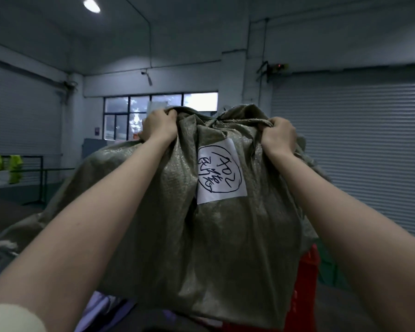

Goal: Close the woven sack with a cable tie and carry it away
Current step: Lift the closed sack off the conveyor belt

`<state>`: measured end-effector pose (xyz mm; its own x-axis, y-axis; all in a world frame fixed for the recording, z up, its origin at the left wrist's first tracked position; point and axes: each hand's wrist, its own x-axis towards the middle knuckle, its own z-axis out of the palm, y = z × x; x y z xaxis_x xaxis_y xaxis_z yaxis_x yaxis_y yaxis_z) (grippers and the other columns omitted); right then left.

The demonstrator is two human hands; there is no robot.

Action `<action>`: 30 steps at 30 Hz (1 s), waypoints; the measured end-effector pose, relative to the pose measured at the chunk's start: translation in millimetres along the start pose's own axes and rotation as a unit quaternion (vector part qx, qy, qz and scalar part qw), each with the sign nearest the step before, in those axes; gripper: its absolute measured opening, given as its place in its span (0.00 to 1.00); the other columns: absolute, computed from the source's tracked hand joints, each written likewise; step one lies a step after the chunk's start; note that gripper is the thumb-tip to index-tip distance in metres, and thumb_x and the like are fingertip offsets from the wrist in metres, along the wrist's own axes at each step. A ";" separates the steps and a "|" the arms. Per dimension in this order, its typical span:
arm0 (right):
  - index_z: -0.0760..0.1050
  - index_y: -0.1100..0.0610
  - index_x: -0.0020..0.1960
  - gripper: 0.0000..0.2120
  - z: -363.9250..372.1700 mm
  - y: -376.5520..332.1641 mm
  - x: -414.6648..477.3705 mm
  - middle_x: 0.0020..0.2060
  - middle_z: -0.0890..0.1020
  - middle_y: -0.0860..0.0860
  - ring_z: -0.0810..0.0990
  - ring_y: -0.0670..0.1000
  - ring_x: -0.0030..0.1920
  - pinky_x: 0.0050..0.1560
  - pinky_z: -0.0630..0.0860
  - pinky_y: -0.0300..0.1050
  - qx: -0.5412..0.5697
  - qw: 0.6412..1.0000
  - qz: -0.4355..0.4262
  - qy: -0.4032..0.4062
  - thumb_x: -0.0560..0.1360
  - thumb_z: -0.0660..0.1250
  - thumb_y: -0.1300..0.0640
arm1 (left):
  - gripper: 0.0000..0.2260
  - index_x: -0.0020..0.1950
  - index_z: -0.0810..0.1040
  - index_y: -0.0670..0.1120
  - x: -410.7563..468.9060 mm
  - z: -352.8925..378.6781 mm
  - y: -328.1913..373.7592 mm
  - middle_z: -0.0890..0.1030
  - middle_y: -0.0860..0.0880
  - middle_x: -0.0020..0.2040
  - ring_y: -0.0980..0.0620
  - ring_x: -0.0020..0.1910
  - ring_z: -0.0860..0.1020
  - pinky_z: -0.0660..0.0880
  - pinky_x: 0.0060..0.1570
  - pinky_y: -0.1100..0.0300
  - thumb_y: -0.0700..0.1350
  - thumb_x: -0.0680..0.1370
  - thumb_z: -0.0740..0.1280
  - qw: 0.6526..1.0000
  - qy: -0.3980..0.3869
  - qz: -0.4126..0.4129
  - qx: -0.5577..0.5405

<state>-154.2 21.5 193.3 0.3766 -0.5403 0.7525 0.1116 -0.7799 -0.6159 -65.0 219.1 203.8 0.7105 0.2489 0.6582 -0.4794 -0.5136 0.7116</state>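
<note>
A large grey-green woven sack (216, 248) fills the middle of the head view, held up at chest height in front of me. A white paper label (221, 171) with handwritten marks in a circle is stuck on its near side. My left hand (158, 125) is clenched on bunched fabric at the sack's upper left. My right hand (279, 137) grips a twisted fold of fabric at the upper right. Both arms are stretched forward. I see no cable tie; the sack's mouth is hidden among the folds.
A red plastic crate (307, 283) stands under the sack at the lower right. Pale clothing (101, 312) lies below at the lower left. Rolling shutters (357, 144) line the right and left walls. A metal rack with yellow vests (12, 168) stands at the left.
</note>
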 end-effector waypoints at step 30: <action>0.77 0.69 0.52 0.18 63.8 72.5 81.3 0.46 0.82 0.67 0.79 0.63 0.47 0.48 0.69 0.45 -0.069 0.946 -0.167 0.269 0.67 0.55 0.67 | 0.14 0.38 0.73 0.43 77.6 194.5 -4.0 0.78 0.40 0.36 0.51 0.39 0.69 0.58 0.37 0.64 0.54 0.72 0.57 0.886 0.057 0.136 -0.440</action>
<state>-56.8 -58.8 194.9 -0.1858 -0.3110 0.9321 0.0073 -0.9490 -0.3152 92.2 80.7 204.3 0.4752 0.3207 0.8194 -0.8760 0.2597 0.4064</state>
